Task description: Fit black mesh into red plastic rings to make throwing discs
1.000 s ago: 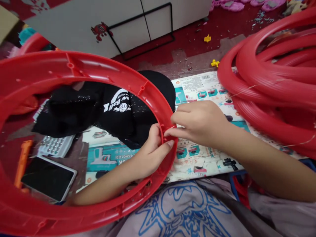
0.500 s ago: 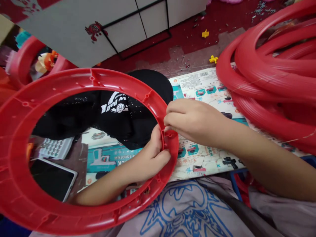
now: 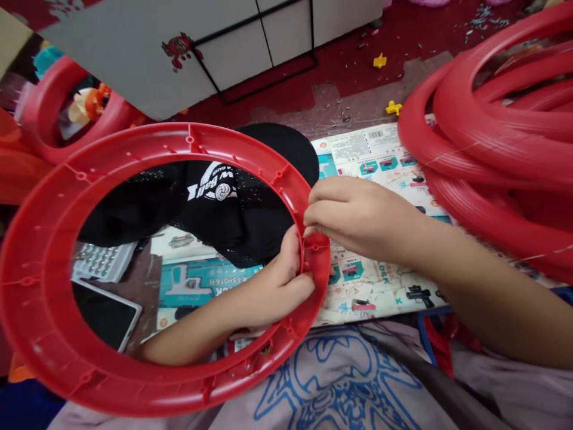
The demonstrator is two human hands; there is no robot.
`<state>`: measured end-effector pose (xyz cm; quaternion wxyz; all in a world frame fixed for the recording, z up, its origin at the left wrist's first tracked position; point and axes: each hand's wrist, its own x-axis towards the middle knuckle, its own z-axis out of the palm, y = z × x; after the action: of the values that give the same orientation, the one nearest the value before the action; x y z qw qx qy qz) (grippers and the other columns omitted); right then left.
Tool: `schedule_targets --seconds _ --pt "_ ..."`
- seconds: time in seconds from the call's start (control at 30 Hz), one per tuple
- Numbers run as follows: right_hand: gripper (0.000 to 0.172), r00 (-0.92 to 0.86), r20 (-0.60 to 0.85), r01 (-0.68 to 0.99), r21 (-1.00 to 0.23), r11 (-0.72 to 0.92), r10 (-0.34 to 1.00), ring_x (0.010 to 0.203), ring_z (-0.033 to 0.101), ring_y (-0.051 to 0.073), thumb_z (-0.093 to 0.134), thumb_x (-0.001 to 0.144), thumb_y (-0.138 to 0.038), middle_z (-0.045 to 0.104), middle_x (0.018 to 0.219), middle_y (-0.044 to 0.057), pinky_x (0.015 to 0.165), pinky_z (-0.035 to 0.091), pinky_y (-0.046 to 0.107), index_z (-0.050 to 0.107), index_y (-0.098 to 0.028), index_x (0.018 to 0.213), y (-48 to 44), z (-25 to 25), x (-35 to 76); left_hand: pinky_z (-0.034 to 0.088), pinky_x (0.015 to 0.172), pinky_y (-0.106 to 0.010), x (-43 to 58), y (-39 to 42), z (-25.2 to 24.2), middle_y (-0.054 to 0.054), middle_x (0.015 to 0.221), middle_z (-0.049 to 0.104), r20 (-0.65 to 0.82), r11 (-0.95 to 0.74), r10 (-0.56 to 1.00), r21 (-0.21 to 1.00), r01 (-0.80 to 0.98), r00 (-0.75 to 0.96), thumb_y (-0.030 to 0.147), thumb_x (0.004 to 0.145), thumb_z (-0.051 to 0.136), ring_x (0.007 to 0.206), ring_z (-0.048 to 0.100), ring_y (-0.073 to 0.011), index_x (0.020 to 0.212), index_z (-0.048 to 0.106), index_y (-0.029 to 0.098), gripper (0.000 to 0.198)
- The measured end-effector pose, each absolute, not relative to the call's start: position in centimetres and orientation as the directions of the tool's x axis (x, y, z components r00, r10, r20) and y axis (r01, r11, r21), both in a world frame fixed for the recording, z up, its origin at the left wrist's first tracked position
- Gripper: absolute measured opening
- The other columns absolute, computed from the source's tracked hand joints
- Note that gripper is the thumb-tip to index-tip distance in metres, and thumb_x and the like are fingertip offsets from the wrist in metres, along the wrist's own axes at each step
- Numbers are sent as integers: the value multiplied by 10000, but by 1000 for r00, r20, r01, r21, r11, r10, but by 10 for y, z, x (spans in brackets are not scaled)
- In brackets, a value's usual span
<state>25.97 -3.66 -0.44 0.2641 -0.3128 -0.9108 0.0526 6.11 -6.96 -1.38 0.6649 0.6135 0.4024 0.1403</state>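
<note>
A large red plastic ring [image 3: 58, 251], its hollow ribbed side up, is tilted over the lap and a printed cardboard sheet [image 3: 380, 286]. My left hand [image 3: 280, 280] reaches up through the opening and grips the ring's right side, thumb over the inner rim. Just above it, my right hand [image 3: 347, 209] is closed in a pinch at the ring's right edge; what sits between its fingertips is too small to make out. Small pegs and ribs line the channel. Through the opening shows a black cloth item [image 3: 233, 209] with white lettering.
Stacked red rings [image 3: 505, 149] fill the right side. A tablet [image 3: 107, 316] and a white tray of small metal pieces [image 3: 105, 261] lie at left. Behind stands a white panel [image 3: 134, 54]. Yellow pieces [image 3: 394, 108] lie on the floor, with another red ring [image 3: 40, 113] at far left.
The red ring has shifted slightly right and tilted a little, its left edge now more in view. Both hands keep their places at its right side; the whole view has moved slightly.
</note>
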Motion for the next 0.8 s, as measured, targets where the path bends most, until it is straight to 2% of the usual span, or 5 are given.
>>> schedule_targets --seconds 0.1,0.3,0.47,0.67,0.8 --pt "252 -679 396 543 -296 786 618 728 501 152 434 926 -195 602 849 68 633 376 272 656 -136 822 -35 -4 260 187 1172 -483 60 -71 -16 -134 1469 303 -376 126 642 911 392 668 114 800 488 1405 248 -293 1404 198 188 674" --pt "243 -723 293 535 -336 775 626 675 466 132 475 900 -190 572 759 39 593 301 267 664 -148 752 -34 2 263 525 878 -381 65 -77 -15 -102 1207 534 -424 398 615 895 202 665 192 862 530 1031 616 -214 1299 230 244 532" --pt "245 -704 335 549 -302 779 626 667 440 120 477 910 -218 562 770 34 578 264 261 659 -149 762 -37 3 262 529 704 -266 66 -77 -11 -27 904 620 -398 419 605 895 150 690 250 858 598 753 627 -143 1322 201 240 611" --pt "262 -635 434 642 -164 749 639 654 438 124 501 909 -286 584 809 35 540 212 272 628 -165 714 -41 -4 260 544 585 -298 64 -76 -16 -26 904 620 -512 572 571 809 137 642 457 906 495 653 642 -168 1309 204 282 527" --pt "317 -595 482 696 -91 712 644 601 423 137 512 907 -347 540 647 27 524 180 289 598 -166 662 -41 -4 262 546 699 -324 64 -76 -23 -52 1026 568 -446 408 687 890 204 574 374 902 514 808 626 -184 1223 320 252 394"
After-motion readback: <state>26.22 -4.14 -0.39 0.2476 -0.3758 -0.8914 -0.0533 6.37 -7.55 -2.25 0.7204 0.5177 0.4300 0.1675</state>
